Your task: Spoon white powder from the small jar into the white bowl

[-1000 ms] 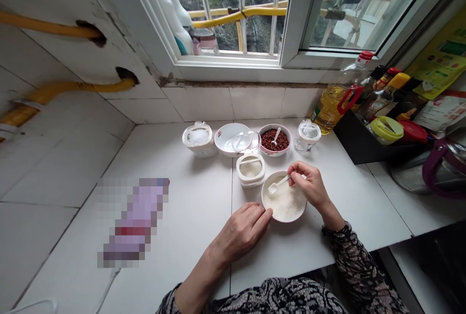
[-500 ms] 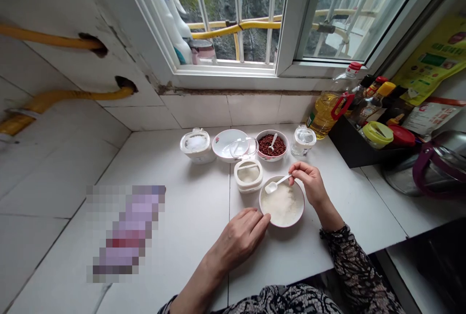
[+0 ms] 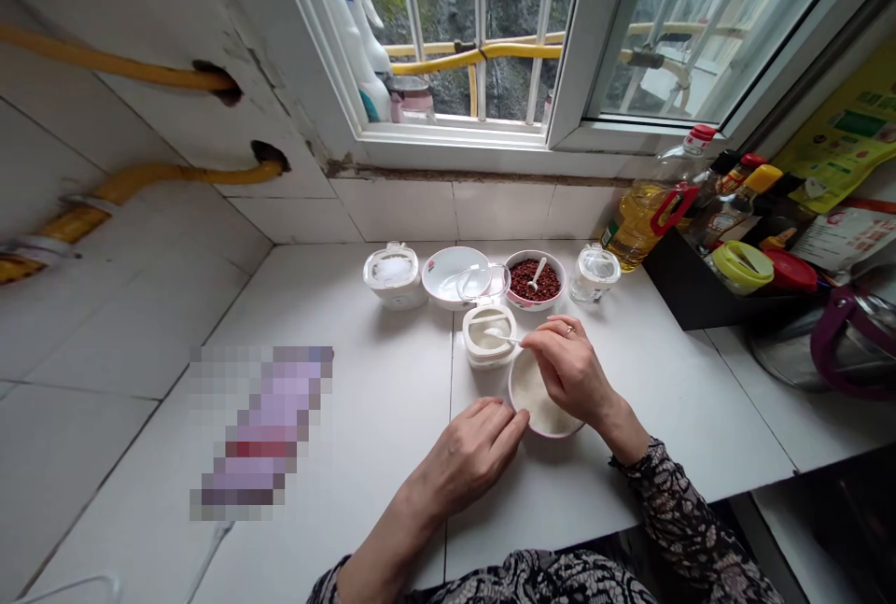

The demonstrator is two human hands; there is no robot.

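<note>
My right hand (image 3: pixel 570 366) pinches the handle of a small white spoon (image 3: pixel 496 333), whose scoop is over the mouth of an open-lidded white jar (image 3: pixel 488 359). Below that hand is a bowl (image 3: pixel 538 399) of white, grainy powder, partly covered by the hand. My left hand (image 3: pixel 476 445) rests at the bowl's left rim, thumb and fingertips touching or close against it; its fingers are drawn together. Behind the jar stand an empty-looking floral dish (image 3: pixel 452 275) and a bowl of dark red beans or peppercorns (image 3: pixel 536 291) with another white spoon in it.
A lidded jar of white grains (image 3: pixel 392 277) is at the back left, and a clear lidded jar (image 3: pixel 595 273) at the back right. Further right are an oil bottle (image 3: pixel 637 212), a black box of condiments (image 3: pixel 672 282) and a steel pot (image 3: pixel 784 352). A pixelated object (image 3: pixel 262 431) lies left.
My right hand has moved left, taking the spoon from over the bowl to the jar's mouth. My left hand stays at the bowl's rim. The whole view has shifted slightly.
</note>
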